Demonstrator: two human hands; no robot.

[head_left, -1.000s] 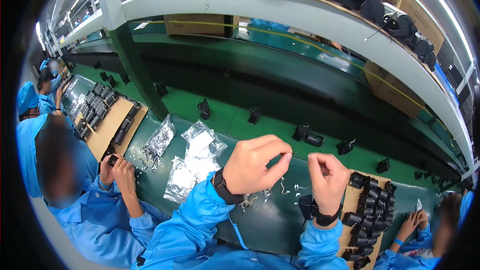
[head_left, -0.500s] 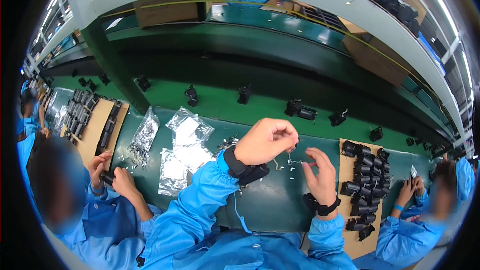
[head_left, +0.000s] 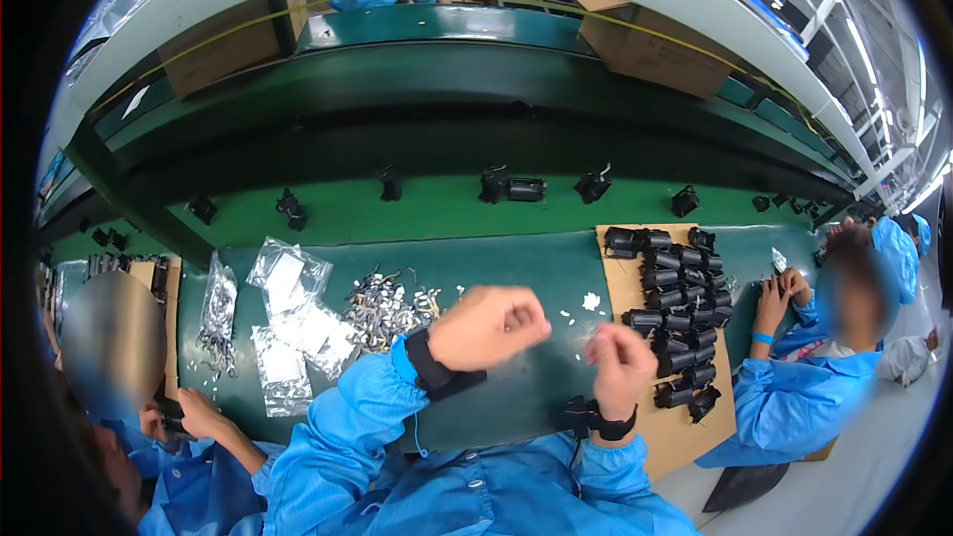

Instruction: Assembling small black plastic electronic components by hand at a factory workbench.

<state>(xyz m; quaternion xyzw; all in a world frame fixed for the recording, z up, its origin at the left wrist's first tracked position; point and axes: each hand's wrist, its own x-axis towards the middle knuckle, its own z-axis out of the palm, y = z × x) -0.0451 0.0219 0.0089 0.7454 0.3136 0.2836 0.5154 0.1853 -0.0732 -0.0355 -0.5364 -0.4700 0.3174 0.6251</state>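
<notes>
My left hand (head_left: pixel 486 329) hangs over the green bench with its fingers curled into a loose pinch. Just right of it, my right hand (head_left: pixel 622 365) is closed too, thumb and fingertips together. The hands are apart; motion blur and the fingers hide whatever either one may hold. Left of my left wrist lies a heap of short wire leads with white connectors (head_left: pixel 382 310). Beyond my right hand sits a small cluster of white bits (head_left: pixel 591 301), with several more scattered around it. Black wristbands with dark modules circle both wrists.
Several black cylindrical parts (head_left: pixel 685 290) stand in rows on a cardboard sheet (head_left: pixel 707 407) at right. Clear plastic bags (head_left: pixel 283 369) lie at left. More black parts (head_left: pixel 514 187) sit along the green strip behind the bench (head_left: pixel 516 248). Co-workers sit on both sides.
The view has turned right, so the bench things appear farther left and the wire heap shows more. My right hand's fingers have closed. The thin wire seen between my hands no longer shows.
</notes>
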